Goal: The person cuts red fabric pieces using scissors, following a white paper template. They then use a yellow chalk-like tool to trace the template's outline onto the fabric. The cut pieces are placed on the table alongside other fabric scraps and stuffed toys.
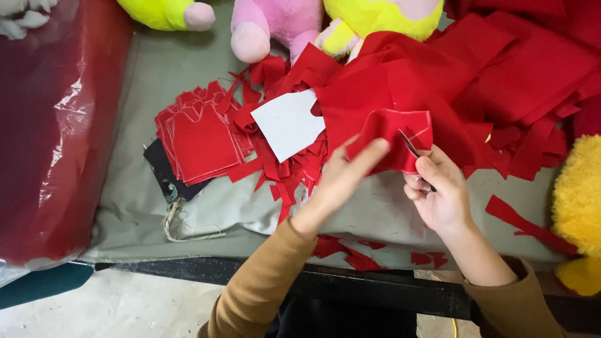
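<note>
Left hand (pixel 341 178) grips the red felt piece (pixel 391 134) with white chalk outline, fingers (pixel 369 153) pinched on its lower left edge, holding it up above the worktop (pixel 144 206). Right hand (pixel 441 191) clenched around small dark scissors (pixel 414 150), blades at the felt piece's lower right edge, touching it.

Landmark: white card template (pixel 289 122). Felt piece sits just right of the template, slightly lower. Stack of cut red shapes (pixel 200 141) left of the template, near it, partly over a black item (pixel 164 170). Red scraps (pixel 285 172) directly below and around the template, touching it. Big heap of red fabric (pixel 519 75) far right of the template, behind the held piece. Pink plush toy (pixel 272 25) above the template; yellow plush toys (pixel 166 12) above-left and above-right. Another yellow fuzzy plush (pixel 579 200) well right, at the frame edge. Red plastic bag (pixel 53 125) far left of the template. Loose twine (pixel 181 225) below-left, beneath the stack. Tan sleeves (pixel 263 281) on both arms.
</note>
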